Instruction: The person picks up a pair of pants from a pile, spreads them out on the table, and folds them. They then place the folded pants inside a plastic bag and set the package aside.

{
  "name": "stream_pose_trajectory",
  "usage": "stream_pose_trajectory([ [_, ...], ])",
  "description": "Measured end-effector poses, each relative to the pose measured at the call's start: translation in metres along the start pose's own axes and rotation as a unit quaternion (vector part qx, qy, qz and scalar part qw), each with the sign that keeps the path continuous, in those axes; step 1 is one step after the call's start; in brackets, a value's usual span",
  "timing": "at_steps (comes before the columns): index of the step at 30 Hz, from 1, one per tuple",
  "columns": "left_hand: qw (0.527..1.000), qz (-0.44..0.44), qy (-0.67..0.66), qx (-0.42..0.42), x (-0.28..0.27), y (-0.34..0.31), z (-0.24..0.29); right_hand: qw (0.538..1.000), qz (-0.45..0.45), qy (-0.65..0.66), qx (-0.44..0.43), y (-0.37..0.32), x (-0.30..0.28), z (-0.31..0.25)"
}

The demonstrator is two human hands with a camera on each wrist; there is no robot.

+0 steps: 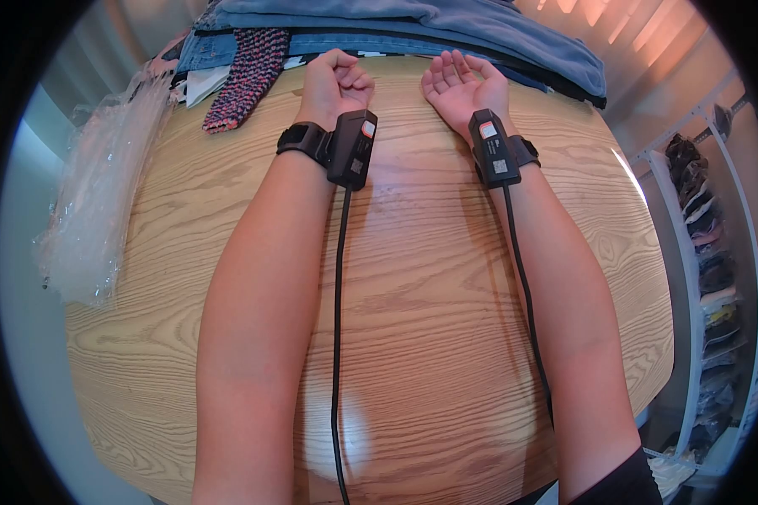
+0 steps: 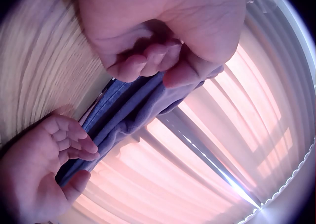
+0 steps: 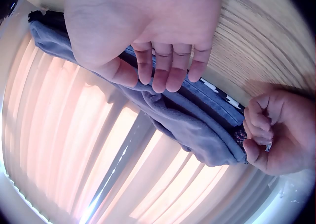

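Note:
Both hands are held palm up near the far side of the wooden table, with nothing visible in either. The left hand (image 1: 338, 88) has its fingers loosely curled toward the palm; in the left wrist view its thumb lies close to the fingertips. To its left lies a knitted piece (image 1: 248, 80) in dark blue and pink. The right hand (image 1: 467, 88) has longer, relaxed fingers, slightly bent and side by side in the right wrist view. Beyond both hands is a pile of folded clothes, with a blue-grey soft garment (image 1: 429, 18) over blue denim (image 1: 320, 44).
A stack of clear plastic bags (image 1: 101, 185) lies along the left edge of the wooden table (image 1: 421, 337). Pale curtains (image 2: 163, 159) hang behind the clothes. At the right stands a white rack (image 1: 691, 244) with several packed items. Black cables run back from both wrist cameras.

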State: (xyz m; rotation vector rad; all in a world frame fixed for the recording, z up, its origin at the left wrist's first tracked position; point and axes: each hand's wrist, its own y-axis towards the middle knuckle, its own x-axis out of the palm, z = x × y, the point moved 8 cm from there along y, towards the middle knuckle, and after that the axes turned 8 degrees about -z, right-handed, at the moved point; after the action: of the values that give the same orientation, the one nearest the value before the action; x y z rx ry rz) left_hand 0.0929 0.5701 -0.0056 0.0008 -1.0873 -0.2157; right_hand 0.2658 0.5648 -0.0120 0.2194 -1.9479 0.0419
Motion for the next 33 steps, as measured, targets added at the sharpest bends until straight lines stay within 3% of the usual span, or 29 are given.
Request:
stream_pose_trajectory([
  [33,1.0,0.007,-0.004,0.006,-0.0044,0.0015,-0.0035,1.0,-0.009,-0.01,0.001,0.0015,-0.0004,-0.0001],
])
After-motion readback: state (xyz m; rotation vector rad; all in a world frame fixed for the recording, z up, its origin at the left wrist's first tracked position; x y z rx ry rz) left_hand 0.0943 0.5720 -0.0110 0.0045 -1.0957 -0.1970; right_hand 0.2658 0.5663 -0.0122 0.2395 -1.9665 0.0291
